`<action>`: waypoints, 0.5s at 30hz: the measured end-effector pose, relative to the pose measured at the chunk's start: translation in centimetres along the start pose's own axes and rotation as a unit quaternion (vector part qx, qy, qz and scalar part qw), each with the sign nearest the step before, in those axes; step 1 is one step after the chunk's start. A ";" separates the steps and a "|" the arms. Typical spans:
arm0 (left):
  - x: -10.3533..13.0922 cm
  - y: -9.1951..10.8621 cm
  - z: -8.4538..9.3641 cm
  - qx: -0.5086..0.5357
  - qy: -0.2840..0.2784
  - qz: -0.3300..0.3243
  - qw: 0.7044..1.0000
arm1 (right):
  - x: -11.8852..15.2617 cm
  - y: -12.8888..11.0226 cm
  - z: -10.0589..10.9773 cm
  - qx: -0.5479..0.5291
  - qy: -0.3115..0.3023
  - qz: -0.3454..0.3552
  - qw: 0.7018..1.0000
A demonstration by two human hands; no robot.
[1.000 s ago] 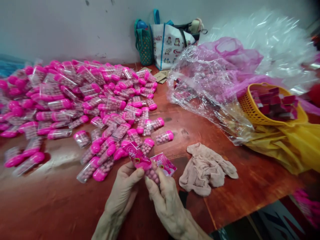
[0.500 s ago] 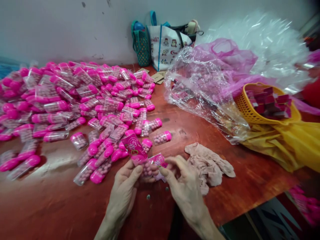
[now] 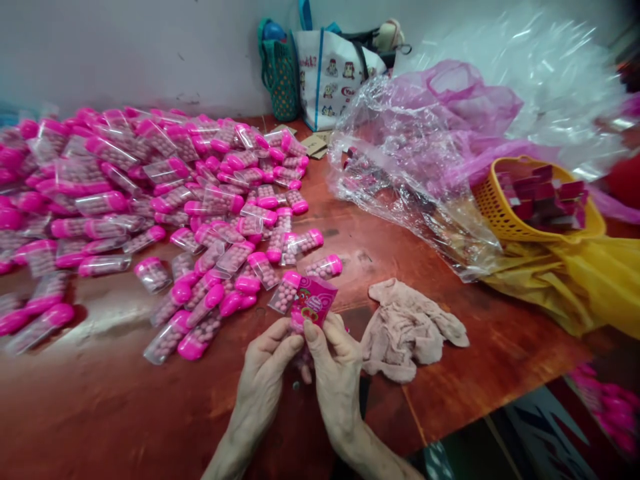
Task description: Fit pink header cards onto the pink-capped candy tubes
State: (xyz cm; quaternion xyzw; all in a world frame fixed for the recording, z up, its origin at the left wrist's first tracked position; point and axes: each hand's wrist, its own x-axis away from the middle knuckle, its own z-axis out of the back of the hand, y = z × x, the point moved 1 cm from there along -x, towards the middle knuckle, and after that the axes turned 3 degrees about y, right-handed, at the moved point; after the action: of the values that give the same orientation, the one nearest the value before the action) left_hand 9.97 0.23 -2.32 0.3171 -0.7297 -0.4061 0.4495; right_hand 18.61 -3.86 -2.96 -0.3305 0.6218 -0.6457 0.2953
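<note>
Low over the front of the table, my left hand [image 3: 273, 363] and my right hand [image 3: 335, 370] are closed close together. Between their fingertips stands a pink printed label [image 3: 314, 301] with cartoon fruit on it. My right thumb presses its lower edge. My left hand grips a small candy bottle, mostly hidden behind the fingers; pink shows at its top. Just beyond the label lies another clear candy bottle [image 3: 286, 291] with a pink cap and pale pink balls inside. A big heap of such bottles [image 3: 165, 167] spreads over the left side.
A crumpled beige cloth [image 3: 413, 330] lies right of my hands. Farther right are clear plastic wrap [image 3: 395, 160], a yellow basket [image 3: 505, 213] of dark red pieces and a yellow bag [image 3: 575, 287]. A white tote bag [image 3: 325, 80] stands by the wall.
My right hand has moved left to meet my left hand. The printed label has shifted right and is now held between both hands. The whole view has shifted slightly.
</note>
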 end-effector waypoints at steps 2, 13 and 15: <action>-0.1 -0.1 -0.1 0.009 -0.010 0.009 1.000 | -0.1 -0.1 0.3 -0.006 -0.010 -0.011 1.000; 0.0 -0.1 -0.3 0.037 -0.030 0.032 0.998 | -1.1 -0.4 0.9 -0.103 -0.056 -0.148 0.982; -0.1 -0.4 -0.2 0.064 -0.021 0.053 0.996 | -0.5 0.1 0.4 -0.062 -0.020 -0.127 0.990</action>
State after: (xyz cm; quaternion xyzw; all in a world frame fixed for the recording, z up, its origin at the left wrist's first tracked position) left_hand 10.22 0.04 -2.69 0.2970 -0.7797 -0.3405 0.4334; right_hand 19.17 -3.73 -3.10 -0.4375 0.6074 -0.6314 0.2026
